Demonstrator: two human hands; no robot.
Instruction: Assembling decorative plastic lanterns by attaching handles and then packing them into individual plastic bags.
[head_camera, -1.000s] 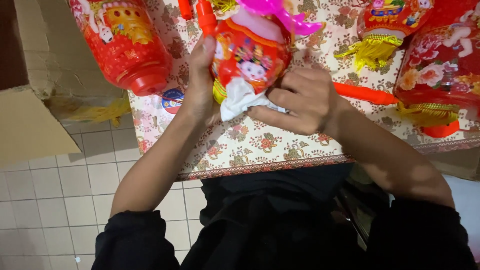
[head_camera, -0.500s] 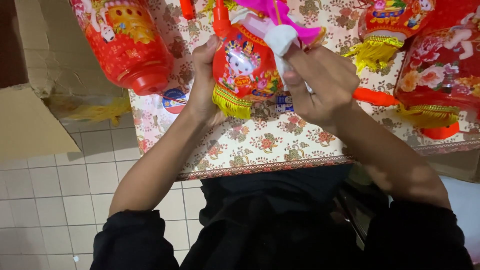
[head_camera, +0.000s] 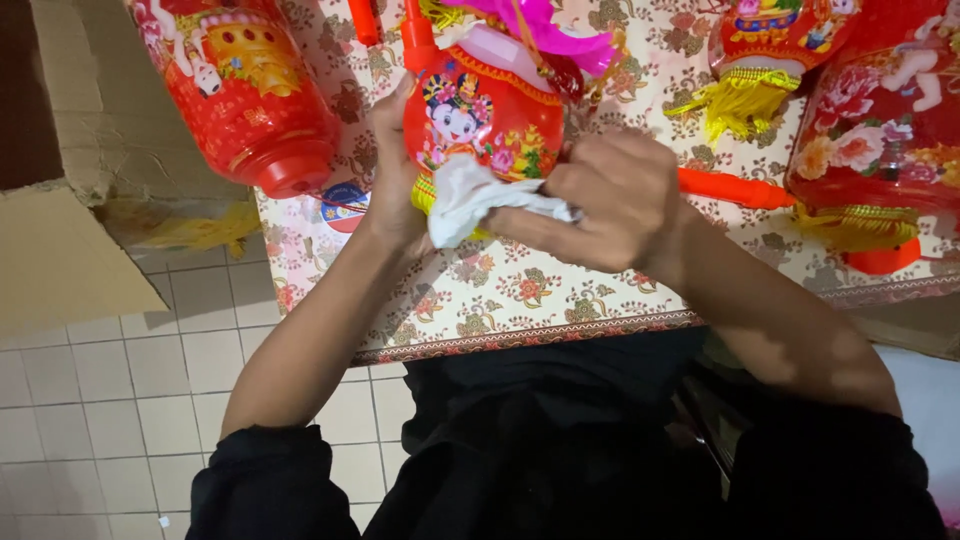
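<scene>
The left hand is closed in a grip on the left side of a red lantern, which sits upright over the floral tabletop near 12 o'clock. The right hand pinches a crumpled white cloth, pressing it against the lantern's lower edge. A second red lantern lies at 10 o'clock. An orange stick lies at 2 o'clock, just beside the right hand.

Glossy plastic lantern; soft crumpled white cloth; smooth patterned floral tablecloth; matt cardboard beyond table's left edge.
</scene>
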